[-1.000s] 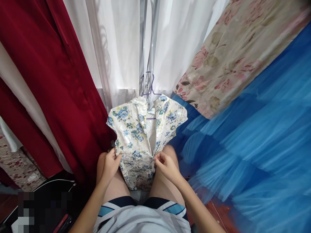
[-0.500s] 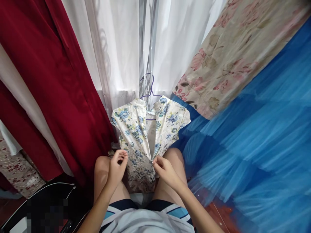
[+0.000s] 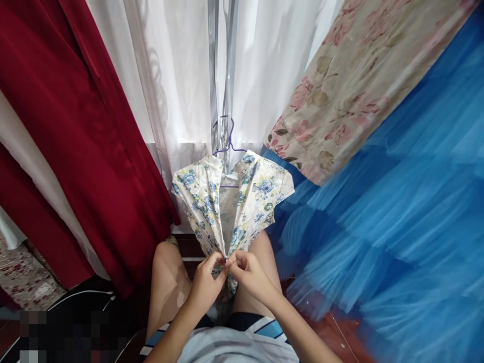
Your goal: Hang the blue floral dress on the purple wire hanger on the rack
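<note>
A white dress (image 3: 259, 189) with blue flowers and short sleeves hangs on a purple hanger (image 3: 230, 146) in front of my knees. It gapes in a V from the collar down to a zipper (image 3: 227, 259). My left hand (image 3: 209, 275) is closed on the fabric just left of the zipper's lower end. Close against it, my right hand (image 3: 242, 264) pinches at the zipper, where the pull is mostly covered by the fingers. The lower part of the dress is bunched between my thighs and partly hidden by my hands.
Red cloth (image 3: 113, 176) hangs at the left, white curtains (image 3: 181, 75) behind the dress. A beige floral garment (image 3: 321, 111) and a blue tulle skirt (image 3: 359, 227) hang at the right. A dark object with a white cable (image 3: 79, 292) sits lower left, partly pixelated.
My left hand has moved right and down from the dress's left edge and closed on the fabric by the zipper. My right hand has shifted slightly left and down; the opening gapes wider.
</note>
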### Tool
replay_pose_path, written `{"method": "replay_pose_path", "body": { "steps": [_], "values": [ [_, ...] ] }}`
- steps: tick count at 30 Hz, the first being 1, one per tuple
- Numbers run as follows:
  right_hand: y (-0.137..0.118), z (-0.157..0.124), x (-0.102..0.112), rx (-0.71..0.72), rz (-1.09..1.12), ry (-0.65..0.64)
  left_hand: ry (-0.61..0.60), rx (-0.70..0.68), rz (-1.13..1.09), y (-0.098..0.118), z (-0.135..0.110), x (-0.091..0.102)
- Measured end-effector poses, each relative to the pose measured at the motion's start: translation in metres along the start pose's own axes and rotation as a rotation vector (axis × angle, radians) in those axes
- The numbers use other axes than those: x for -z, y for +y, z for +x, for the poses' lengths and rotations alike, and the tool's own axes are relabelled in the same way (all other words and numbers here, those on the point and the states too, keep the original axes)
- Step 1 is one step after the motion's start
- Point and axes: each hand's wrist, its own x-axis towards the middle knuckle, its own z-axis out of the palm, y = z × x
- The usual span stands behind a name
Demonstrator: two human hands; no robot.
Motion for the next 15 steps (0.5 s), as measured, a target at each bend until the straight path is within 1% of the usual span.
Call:
{"method": "replay_pose_path", "body": {
  "steps": [4,7,15],
  "values": [
    [0.0019,-0.001,-0.0063,-0.018,0.093,-0.009,0.005,-0.008,0.032,0.0006,-0.0011,0.0023],
    [0.0013,-0.0003,-0.0073,-0.035,0.137,-0.008,-0.003,-0.012,0.046,0.0025,-0.0018,0.0024],
    [-0.0047,0.0014,-0.0068,-0.074,0.151,0.036,-0.002,-0.018,0.095,0.002,0.0005,0.0065]
  ]
}}
